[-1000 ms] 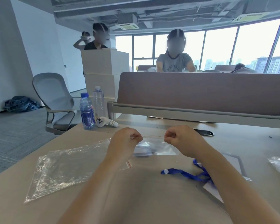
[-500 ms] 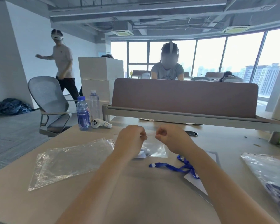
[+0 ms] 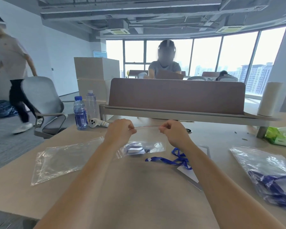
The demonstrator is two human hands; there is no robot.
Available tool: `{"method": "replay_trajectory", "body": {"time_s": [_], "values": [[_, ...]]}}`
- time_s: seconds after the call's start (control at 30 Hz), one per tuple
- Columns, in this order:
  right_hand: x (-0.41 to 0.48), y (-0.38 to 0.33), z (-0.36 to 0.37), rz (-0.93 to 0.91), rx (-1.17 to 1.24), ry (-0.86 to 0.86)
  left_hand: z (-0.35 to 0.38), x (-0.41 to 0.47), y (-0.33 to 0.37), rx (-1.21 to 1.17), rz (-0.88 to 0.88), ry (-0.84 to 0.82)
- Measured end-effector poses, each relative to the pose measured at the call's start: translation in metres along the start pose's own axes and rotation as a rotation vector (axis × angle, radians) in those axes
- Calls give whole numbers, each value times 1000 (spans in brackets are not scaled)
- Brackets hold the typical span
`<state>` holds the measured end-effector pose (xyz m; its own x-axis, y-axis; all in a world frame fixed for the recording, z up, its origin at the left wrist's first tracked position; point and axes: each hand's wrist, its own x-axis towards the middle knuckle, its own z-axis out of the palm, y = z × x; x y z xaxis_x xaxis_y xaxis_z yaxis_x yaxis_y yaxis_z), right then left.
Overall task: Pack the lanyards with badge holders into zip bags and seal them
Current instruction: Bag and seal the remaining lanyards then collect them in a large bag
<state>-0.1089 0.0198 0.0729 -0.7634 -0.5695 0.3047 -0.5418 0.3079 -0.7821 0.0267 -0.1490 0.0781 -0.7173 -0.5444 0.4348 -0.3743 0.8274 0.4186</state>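
Reaching up from the bottom edge of the frame, two bare forearms cross the tan table (image 3: pixel 139 204) toward its centre.

Nearest items: right of centre, a loose blue lanyard (image 3: pixel 172 160) lies on the tabletop, one end running under the right forearm to a white badge holder (image 3: pixel 188 175). At the lower right lies a filled zip bag (image 3: pixel 271 176) with blue lanyards inside. At the left lies an empty zip bag (image 3: pixel 61 161), flat.

Centre of frame: the left hand (image 3: pixel 119 131) and the right hand (image 3: pixel 173 133) are both curled, each pinching one end of the zip strip (image 3: pixel 147 127) between thumb and fingertips. The strip is stretched level between them, hands apart. The held zip bag (image 3: pixel 157 144) hangs below the strip; its lower part sags to the tabletop. A packed lanyard (image 3: pixel 135 149), blue with a white piece, sits in the bag's lower left. Whether the strip is sealed cannot be told.

Farther back, left of centre: a blue-capped bottle (image 3: pixel 80 113), a clear bottle (image 3: pixel 91 104) and a white controller (image 3: pixel 97 123) stand close together. At the right edge are a green wipes pack (image 3: pixel 279 136) and a white cylinder (image 3: pixel 269 100). A brown divider (image 3: pixel 177 95) spans the table's far side.

Beyond it: a seated person (image 3: pixel 165 66), stacked boxes (image 3: pixel 96 68), a grey chair (image 3: pixel 43 103), and a walking person (image 3: pixel 12 63) at the upper left.
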Motion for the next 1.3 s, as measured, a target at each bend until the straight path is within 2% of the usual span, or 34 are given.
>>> {"method": "replay_trajectory", "body": {"time_s": [0.17, 0.27, 0.4, 0.5, 0.6, 0.73, 0.9, 1.13, 1.3], "values": [[-1, 0, -12, -9, -73, 68, -18, -2, -26, -130, -135, -26], [2, -2, -17, -17, -93, 89, -24, -2, -31, -264, -158, -46], [15, -10, -20, -14, -51, 141, -28, 7, -18, -777, -263, -38], [29, -24, -28, 21, 156, 166, -30, 27, -1, -978, -263, 28], [43, -40, -40, 42, 391, 195, -36, 46, 17, -1028, -195, 109], [51, -53, -61, 25, 506, 249, -47, 60, 40, -1057, -150, 168], [36, -65, -104, -43, 660, 314, -61, 59, 74, -1102, -92, 155], [-25, -58, -184, -38, 522, 450, -57, 36, 148, -1138, 27, 81], [-68, -35, -245, -20, 322, 581, -38, 13, 210, -1102, 146, -18]]}}
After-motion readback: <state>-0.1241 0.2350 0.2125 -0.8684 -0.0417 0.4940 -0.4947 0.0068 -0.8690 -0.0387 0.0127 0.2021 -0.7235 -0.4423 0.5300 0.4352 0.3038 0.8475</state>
